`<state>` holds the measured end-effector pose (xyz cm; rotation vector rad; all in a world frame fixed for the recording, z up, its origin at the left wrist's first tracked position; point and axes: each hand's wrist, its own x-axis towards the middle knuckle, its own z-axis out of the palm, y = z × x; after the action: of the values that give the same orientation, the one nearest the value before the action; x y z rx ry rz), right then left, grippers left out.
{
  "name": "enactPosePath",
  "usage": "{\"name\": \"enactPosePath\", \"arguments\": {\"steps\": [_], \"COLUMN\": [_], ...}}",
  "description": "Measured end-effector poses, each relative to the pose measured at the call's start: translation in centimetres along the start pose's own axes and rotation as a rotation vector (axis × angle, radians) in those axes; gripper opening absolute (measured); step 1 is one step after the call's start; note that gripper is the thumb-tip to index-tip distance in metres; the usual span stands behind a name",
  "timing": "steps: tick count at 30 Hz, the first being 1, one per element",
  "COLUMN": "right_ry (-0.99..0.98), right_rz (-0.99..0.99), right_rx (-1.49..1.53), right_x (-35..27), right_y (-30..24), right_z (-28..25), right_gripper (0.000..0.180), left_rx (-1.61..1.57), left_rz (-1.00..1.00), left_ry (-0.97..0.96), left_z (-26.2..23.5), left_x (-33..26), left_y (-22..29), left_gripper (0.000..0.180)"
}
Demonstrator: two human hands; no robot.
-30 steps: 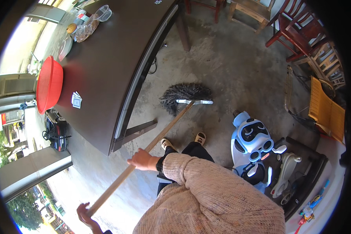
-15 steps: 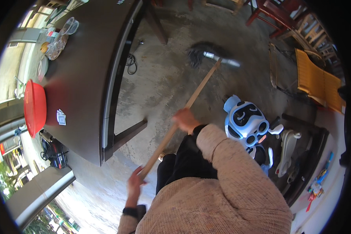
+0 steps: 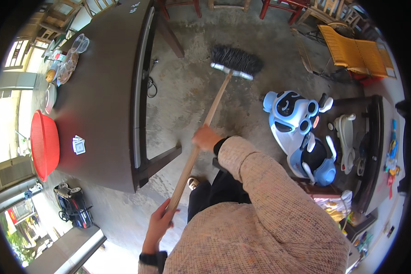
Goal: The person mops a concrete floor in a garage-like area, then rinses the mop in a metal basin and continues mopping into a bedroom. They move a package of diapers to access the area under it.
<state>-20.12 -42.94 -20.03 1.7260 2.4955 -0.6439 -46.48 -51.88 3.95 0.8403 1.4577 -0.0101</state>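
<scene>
A broom with a long wooden handle (image 3: 214, 107) and a black bristle head (image 3: 236, 59) reaches out over the grey concrete floor (image 3: 187, 91). My right hand (image 3: 206, 138) grips the handle about halfway down. My left hand (image 3: 159, 223) holds the handle's near end, close to my body. The bristles rest on the floor ahead of me, between the dark table (image 3: 105, 91) and a blue and white ride-on toy car (image 3: 293, 114).
The dark table on the left carries a red basin (image 3: 44, 144), a small card pack (image 3: 79, 145) and glassware (image 3: 68, 59) at its far end. An orange folding chair (image 3: 356, 52) and wooden chairs stand at the back. More toys (image 3: 347, 137) lie on a dark low table at the right.
The broom head has swept away from my feet to a spot farther ahead. My view has turned, and both hands have kept their hold on the handle.
</scene>
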Motion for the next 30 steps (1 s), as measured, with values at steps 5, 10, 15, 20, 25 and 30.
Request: {"name": "enactPosePath", "arguments": {"steps": [5, 10, 15, 20, 25, 30], "right_ry": [-0.189, -0.145, 0.059, 0.305, 0.202, 0.096], "right_rz": [-0.192, -0.11, 0.086, 0.265, 0.446, 0.607], "right_rx": [0.349, 0.502, 0.526, 0.469, 0.311, 0.377], "right_x": [0.9, -0.2, -4.5, -12.3, -23.4, -27.3], "right_y": [-20.5, -35.7, -34.5, -27.7, -19.5, -16.1], "right_z": [4.4, 5.6, 9.0, 14.6, 17.2, 16.6], "right_gripper": [0.023, 0.019, 0.014, 0.019, 0.015, 0.016], "left_rx": [0.555, 1.005, 1.226, 1.355, 1.439, 1.376], "left_rz": [-0.004, 0.091, 0.314, 0.364, 0.548, 0.677], "left_ry": [0.368, 0.398, 0.177, 0.015, -0.114, -0.04], "left_z": [-14.5, -23.2, -22.2, -13.4, -1.9, 1.6], "left_x": [-10.8, -18.5, -15.7, -12.1, -7.4, -6.4], "left_y": [-11.8, -13.8, -13.0, -13.6, -14.4, -15.2], "left_gripper": [0.059, 0.046, 0.041, 0.044, 0.046, 0.048]}}
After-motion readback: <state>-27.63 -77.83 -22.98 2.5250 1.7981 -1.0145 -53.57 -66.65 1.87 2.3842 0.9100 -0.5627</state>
